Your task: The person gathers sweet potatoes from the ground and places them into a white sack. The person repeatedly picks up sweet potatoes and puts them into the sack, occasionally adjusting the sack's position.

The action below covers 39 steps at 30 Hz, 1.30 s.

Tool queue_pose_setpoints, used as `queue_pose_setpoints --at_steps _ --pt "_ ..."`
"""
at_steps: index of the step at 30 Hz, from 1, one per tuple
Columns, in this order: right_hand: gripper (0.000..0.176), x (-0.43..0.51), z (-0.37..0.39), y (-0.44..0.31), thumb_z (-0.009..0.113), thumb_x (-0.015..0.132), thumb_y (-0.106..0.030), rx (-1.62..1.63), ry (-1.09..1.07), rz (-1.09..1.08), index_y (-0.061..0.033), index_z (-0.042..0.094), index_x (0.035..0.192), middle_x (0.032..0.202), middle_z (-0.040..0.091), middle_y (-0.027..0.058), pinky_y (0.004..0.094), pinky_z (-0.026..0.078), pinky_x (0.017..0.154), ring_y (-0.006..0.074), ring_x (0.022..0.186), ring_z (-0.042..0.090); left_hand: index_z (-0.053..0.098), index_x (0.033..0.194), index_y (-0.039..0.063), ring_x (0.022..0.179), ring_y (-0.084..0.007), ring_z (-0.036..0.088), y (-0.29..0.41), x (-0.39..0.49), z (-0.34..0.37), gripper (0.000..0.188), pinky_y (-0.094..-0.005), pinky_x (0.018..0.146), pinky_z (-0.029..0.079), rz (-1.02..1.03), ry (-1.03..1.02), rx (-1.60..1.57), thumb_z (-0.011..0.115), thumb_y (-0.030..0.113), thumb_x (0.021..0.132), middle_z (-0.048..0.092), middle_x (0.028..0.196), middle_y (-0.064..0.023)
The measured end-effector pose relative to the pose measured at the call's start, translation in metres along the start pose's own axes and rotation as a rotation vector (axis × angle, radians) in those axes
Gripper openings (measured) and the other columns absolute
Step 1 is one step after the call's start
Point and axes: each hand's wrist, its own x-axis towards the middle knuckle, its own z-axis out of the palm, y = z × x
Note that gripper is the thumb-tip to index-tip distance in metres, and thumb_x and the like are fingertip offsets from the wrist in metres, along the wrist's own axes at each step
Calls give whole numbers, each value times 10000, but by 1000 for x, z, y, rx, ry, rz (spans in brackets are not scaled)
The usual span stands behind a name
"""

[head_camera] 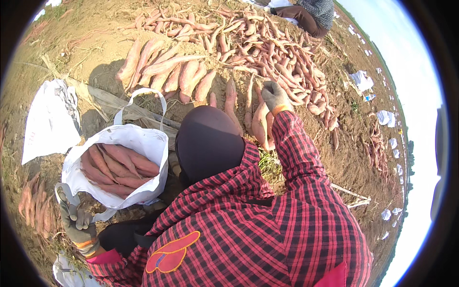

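My left hand (pixel 77 219), in a grey work glove with an orange cuff, has its fingers hooked through a handle (pixel 67 190) of a white woven bag (pixel 150 192). The bag stands with its mouth spread wide, and several reddish sweet potatoes (pixel 118 158) lie inside. My right hand (pixel 275 94), gloved alike, is curled at the upper end of a large pale sweet potato (pixel 260 122). A second one (pixel 270 131) lies close beside it, partly behind my sleeve. Whether the fingers grip either root is hidden.
A row of large sweet potatoes (pixel 188 79) lies beyond the bag, with a big heap (pixel 265 50) behind. Another white bag (pixel 50 122) stands at left, near a small pile (pixel 36 208). At the top sits another person (pixel 311 16). My dark-clad knee (pixel 209 140) is beside the bag.
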Motion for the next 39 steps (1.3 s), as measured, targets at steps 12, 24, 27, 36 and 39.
queue_pose_setpoints --at_steps 12,24,27,36,39 --pt "608 -35 -105 42 682 849 -451 -645 9 254 -87 624 1334 1253 680 200 400 474 1036 320 1197 637 452 1426 49 483 -65 327 -3 -7 5 383 -262 478 324 -6 -43 51 385 268 1118 446 747 14" --pt "768 -49 -80 141 816 788 -346 -359 -55 524 3 514 1401 1094 704 155 374 580 841 269 986 693 372 1516 74 531 -70 361 -3 -4 -6 436 -260 503 321 -9 -115 107 398 231 1110 491 805 -5" --pt "695 -48 -106 161 803 807 -324 -4 -27 589 -11 537 1367 1085 701 144 379 590 832 271 975 692 370 1512 58 533 -72 367 -3 -6 -5 438 -263 498 326 20 -104 96 404 222 1108 498 808 -7" --pt "548 -74 -118 64 775 874 -334 1541 -252 310 -57 574 1301 1114 679 99 415 613 806 283 973 682 429 1441 51 517 -74 349 -11 -2 25 384 -259 495 328 6 -161 33 418 235 1104 509 805 -10" --pt "737 -48 -84 -15 777 868 -387 1137 -407 289 -72 464 1457 1082 670 107 422 604 730 287 873 692 433 1447 64 508 -73 363 -14 -1 35 387 -261 496 339 3 -188 -4 416 244 1104 517 791 -2"
